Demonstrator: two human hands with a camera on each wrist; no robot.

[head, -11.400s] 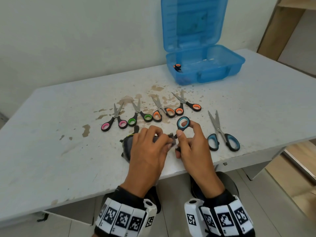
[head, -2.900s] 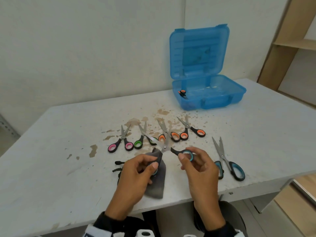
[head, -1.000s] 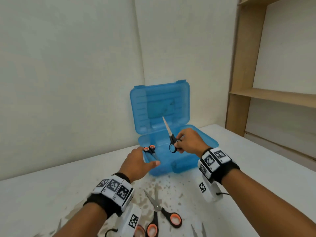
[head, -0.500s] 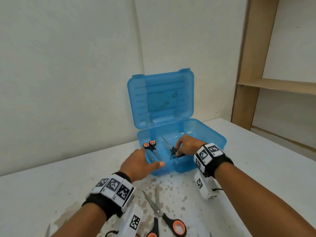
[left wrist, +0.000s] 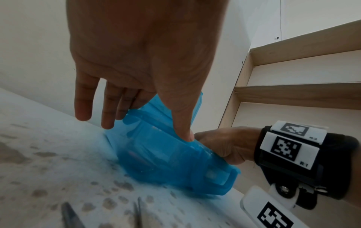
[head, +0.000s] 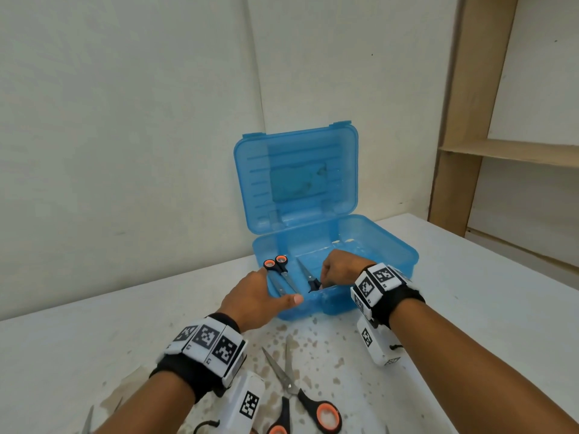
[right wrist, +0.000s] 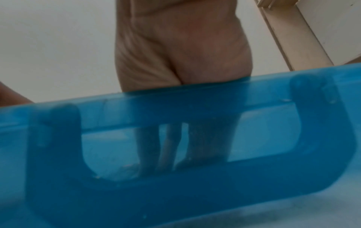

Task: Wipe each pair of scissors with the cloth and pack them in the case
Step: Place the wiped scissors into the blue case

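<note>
The blue case (head: pixel 376 245) stands open on the table, lid upright. My right hand (head: pixel 332 275) is down inside it, gripping the blue-handled scissors (head: pixel 308 275); their blades point up and left, and the handles are hidden behind the front wall. In the right wrist view my right hand's fingers (right wrist: pixel 148 146) show blurred through the case's front wall (right wrist: pixel 263 138). My left hand (head: pixel 275 289) steadies the case's front left corner with its fingers straight and its thumb on the rim (left wrist: pixel 185 135). Orange-handled scissors (head: pixel 277 264) lean inside the case at the left. The cloth is out of view.
Another pair of orange-handled scissors (head: pixel 300 399) lies on the stained table (head: pixel 470 324) between my forearms. Blade tips of other scissors (head: pixel 88 418) show at the bottom left. A wall is close behind the case, and a wooden shelf unit (head: pixel 470 120) stands at the right.
My right hand has brought the blue-handled scissors from the table's near edge, where I held them at the cloth, over the case and down into it. My left hand came to the case's front left corner.
</note>
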